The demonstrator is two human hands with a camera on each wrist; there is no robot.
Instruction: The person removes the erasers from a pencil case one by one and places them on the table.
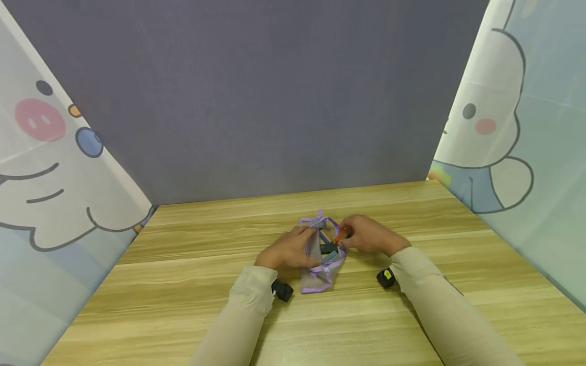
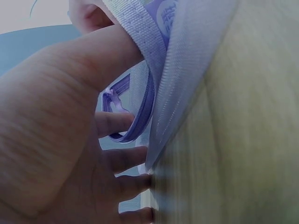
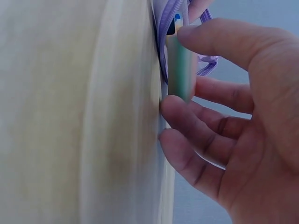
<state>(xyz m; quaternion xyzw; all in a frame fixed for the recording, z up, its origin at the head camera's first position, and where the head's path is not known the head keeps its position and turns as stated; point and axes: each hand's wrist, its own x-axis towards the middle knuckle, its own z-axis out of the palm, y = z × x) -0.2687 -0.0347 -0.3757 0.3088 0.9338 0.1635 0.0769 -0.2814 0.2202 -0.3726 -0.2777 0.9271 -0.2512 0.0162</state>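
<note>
A mesh zip pouch with purple trim (image 1: 316,282) lies on the table, its mouth spread. My left hand (image 1: 288,249) holds its left edge; in the left wrist view the thumb passes behind the purple band (image 2: 145,39) and the other fingers reach along the mesh. At the right side of the mouth, my right hand (image 1: 366,235) pinches a small orange-red piece (image 1: 341,234) between thumb and fingers. The right wrist view shows a green and pale block (image 3: 180,70) there; its kind cannot be told. Inside lie a black piece (image 1: 327,248) and several coloured sticks.
The wood-grain table (image 1: 183,295) stretches out around the pouch. A grey panel (image 1: 274,101) stands at its back edge. Cartoon-printed curtains (image 1: 485,127) hang at both sides. Black wrist cameras (image 1: 386,278) sit near each cuff.
</note>
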